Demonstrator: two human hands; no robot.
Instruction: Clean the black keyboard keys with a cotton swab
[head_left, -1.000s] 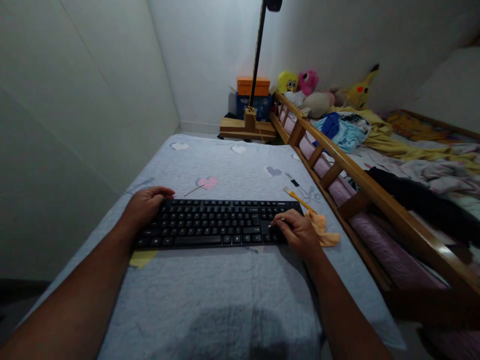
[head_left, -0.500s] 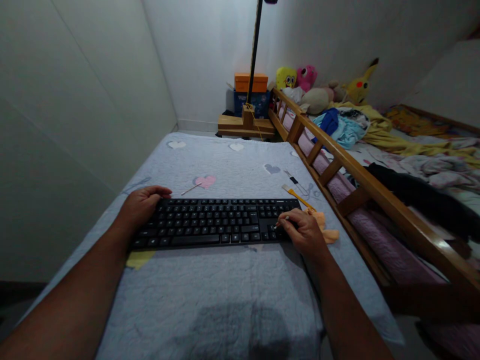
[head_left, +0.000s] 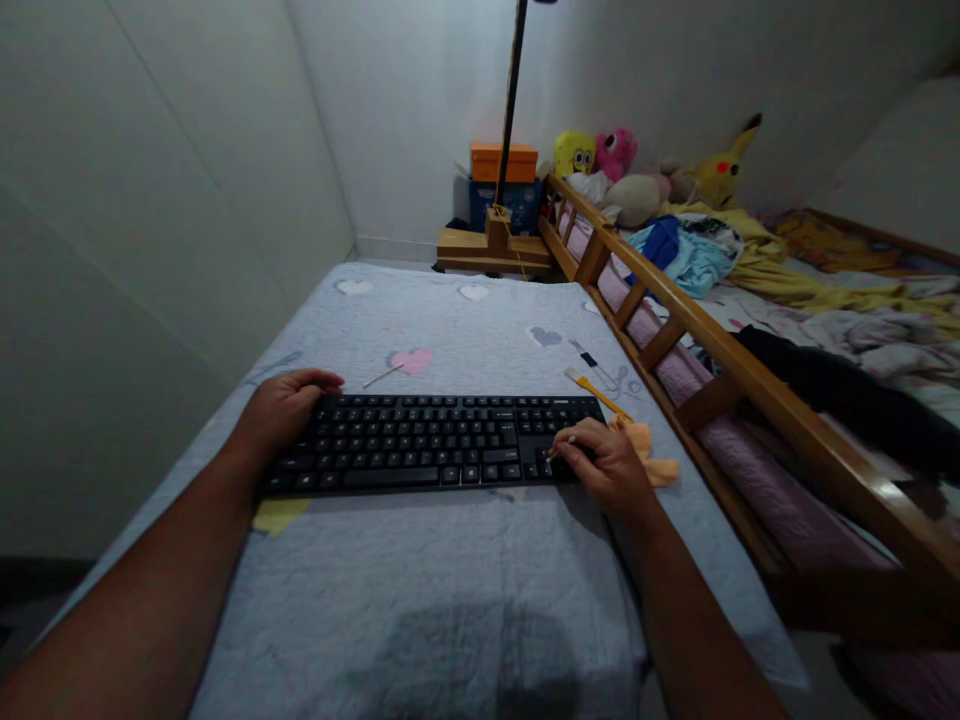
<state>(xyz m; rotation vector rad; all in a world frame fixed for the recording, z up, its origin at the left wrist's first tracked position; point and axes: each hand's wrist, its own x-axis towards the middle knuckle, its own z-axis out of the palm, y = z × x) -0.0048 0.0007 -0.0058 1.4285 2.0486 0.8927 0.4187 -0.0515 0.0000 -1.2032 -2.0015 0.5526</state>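
A black keyboard (head_left: pixel 420 440) lies across the cloth in front of me. My left hand (head_left: pixel 281 415) grips its upper left corner, fingers curled over the far edge. Over the arrow keys, my right hand (head_left: pixel 604 460) pinches a thin cotton swab (head_left: pixel 552 456), its white tip down among the keys. Part of the number pad is hidden under that hand. Beyond the keyboard, another cotton swab (head_left: pixel 382 376) rests beside a pink heart print.
An orange cloth (head_left: pixel 660 470), a yellow-handled brush (head_left: pixel 596 388) and metal tweezers (head_left: pixel 587 358) lie at the right. A wooden bed rail (head_left: pixel 682 315) runs along that side. Behind stand an orange box (head_left: pixel 502 162) and a pole on a wooden base (head_left: pixel 469 250).
Both hands keep almost the same place, and the keyboard stays put. The swab tip in my right hand has shifted very slightly at the arrow keys.
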